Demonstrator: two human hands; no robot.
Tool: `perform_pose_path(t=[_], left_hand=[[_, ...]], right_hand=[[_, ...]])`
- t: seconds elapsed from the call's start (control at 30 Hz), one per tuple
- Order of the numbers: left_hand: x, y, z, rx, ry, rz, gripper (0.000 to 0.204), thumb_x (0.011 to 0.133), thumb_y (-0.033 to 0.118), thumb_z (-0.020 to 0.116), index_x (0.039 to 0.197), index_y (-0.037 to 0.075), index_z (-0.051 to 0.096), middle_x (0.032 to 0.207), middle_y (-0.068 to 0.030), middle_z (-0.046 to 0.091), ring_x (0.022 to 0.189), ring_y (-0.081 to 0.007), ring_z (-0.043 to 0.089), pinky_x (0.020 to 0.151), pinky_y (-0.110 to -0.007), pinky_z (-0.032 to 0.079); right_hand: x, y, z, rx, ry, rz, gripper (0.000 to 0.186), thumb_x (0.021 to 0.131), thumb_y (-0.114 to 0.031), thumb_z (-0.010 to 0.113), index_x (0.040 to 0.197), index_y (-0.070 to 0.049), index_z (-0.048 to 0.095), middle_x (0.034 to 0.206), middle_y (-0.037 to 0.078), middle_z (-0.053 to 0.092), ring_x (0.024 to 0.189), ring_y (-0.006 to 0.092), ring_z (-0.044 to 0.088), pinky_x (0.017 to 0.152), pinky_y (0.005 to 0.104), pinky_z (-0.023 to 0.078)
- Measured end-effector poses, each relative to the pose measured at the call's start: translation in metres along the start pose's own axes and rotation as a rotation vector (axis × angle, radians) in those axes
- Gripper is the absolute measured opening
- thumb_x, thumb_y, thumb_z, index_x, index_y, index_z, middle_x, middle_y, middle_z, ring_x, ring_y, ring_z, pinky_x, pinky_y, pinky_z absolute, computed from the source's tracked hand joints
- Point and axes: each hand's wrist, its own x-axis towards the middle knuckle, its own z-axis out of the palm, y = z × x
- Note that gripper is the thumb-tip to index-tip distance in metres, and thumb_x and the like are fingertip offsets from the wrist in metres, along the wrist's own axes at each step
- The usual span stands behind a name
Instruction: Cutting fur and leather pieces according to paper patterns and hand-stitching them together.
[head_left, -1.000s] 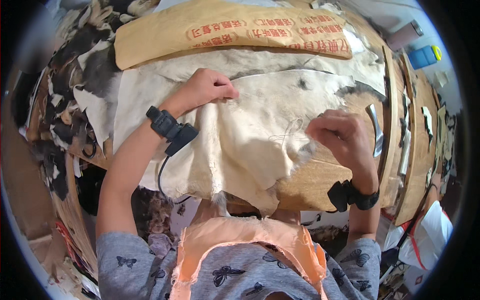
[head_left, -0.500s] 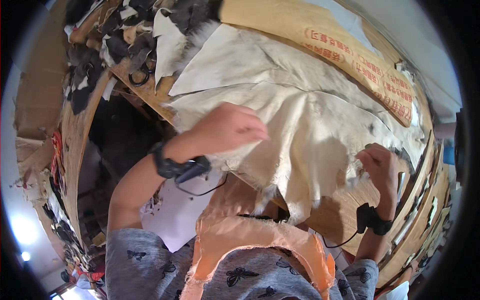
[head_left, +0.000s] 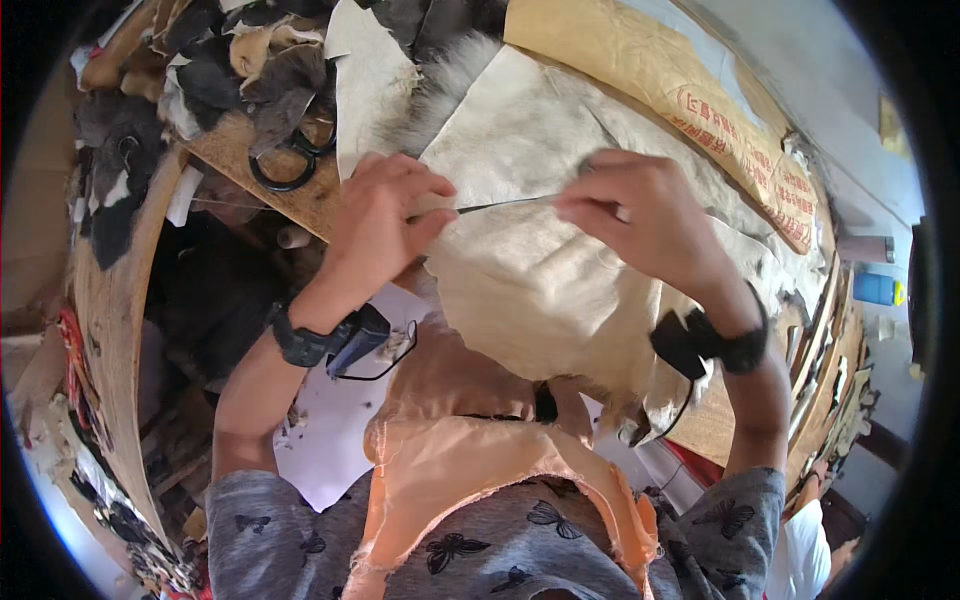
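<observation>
A pale animal hide (head_left: 540, 300), with fur showing at its edges, lies over the work table, skin side up. Above it, a thin dark strip (head_left: 505, 204) runs nearly straight between my two hands; I cannot make out what it is made of. My left hand (head_left: 385, 215) pinches one end between thumb and fingers. The other end goes into the fingers of my right hand (head_left: 640, 210), which are slightly blurred. Another pale piece of hide (head_left: 368, 75) lies beyond my left hand.
Black-handled scissors (head_left: 284, 187) rest at the table's left edge, near a heap of dark fur scraps (head_left: 275, 85). Tan printed paper (head_left: 640, 75) covers the hide's far side. A blue bottle (head_left: 873, 289) stands at the right. An orange apron (head_left: 470, 450) covers my front.
My right hand has moved left and away from me, and my left hand left and slightly up. The thin strip now stretches between them. The hide's near folds have flattened out.
</observation>
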Motion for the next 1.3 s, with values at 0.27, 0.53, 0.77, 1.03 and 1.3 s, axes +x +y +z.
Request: perform_pose_path(t=[0.27, 0.53, 0.77, 1.03, 1.3], left_hand=[[-0.015, -0.020, 0.017, -0.053, 0.056, 0.037, 0.024, 0.066, 0.014, 0.072, 0.089, 0.008, 0.068, 0.092, -0.0053, 0.056, 0.093, -0.0270, 0.049, 0.083, -0.037, 0.042], [-0.018, -0.021, 0.023, -0.094, 0.104, 0.053, 0.015, 0.067, 0.009, 0.072, 0.082, 0.006, 0.069, 0.087, -0.0043, 0.056, 0.085, -0.0226, 0.052, 0.074, -0.033, 0.045], [-0.013, -0.019, 0.021, -0.042, 0.079, 0.032, 0.014, 0.068, 0.008, 0.073, 0.081, 0.006, 0.071, 0.086, -0.0042, 0.057, 0.080, -0.0197, 0.054, 0.070, -0.031, 0.046], [-0.011, -0.012, 0.018, -0.103, 0.054, -0.063, 0.014, 0.067, 0.007, 0.073, 0.081, 0.006, 0.071, 0.085, -0.0063, 0.058, 0.083, -0.0217, 0.055, 0.070, -0.031, 0.047], [-0.016, -0.015, 0.023, -0.004, 0.109, -0.037, 0.018, 0.067, 0.007, 0.071, 0.085, 0.007, 0.070, 0.086, -0.0059, 0.059, 0.084, -0.0226, 0.055, 0.072, -0.032, 0.047]], right_hand=[[0.035, 0.030, 0.077, 0.074, 0.042, -0.187, 0.012, 0.073, -0.011, 0.066, 0.084, -0.006, 0.062, 0.077, 0.008, 0.054, 0.074, 0.0282, 0.055, 0.064, 0.0369, 0.047], [0.038, 0.046, 0.094, 0.077, 0.116, -0.390, 0.019, 0.071, -0.015, 0.070, 0.087, -0.008, 0.064, 0.082, 0.006, 0.054, 0.077, 0.0251, 0.052, 0.066, 0.0343, 0.047], [0.037, 0.046, 0.097, 0.037, 0.131, -0.432, 0.016, 0.072, -0.012, 0.070, 0.084, -0.006, 0.063, 0.083, 0.006, 0.054, 0.079, 0.0257, 0.052, 0.068, 0.0346, 0.047], [0.038, 0.044, 0.099, 0.084, 0.141, -0.357, 0.017, 0.071, -0.009, 0.069, 0.085, -0.004, 0.061, 0.083, 0.009, 0.054, 0.080, 0.0284, 0.052, 0.070, 0.0369, 0.046], [0.038, 0.045, 0.101, 0.062, 0.167, -0.428, 0.016, 0.070, -0.007, 0.069, 0.083, -0.005, 0.061, 0.080, 0.008, 0.053, 0.077, 0.0278, 0.051, 0.066, 0.0371, 0.046]])
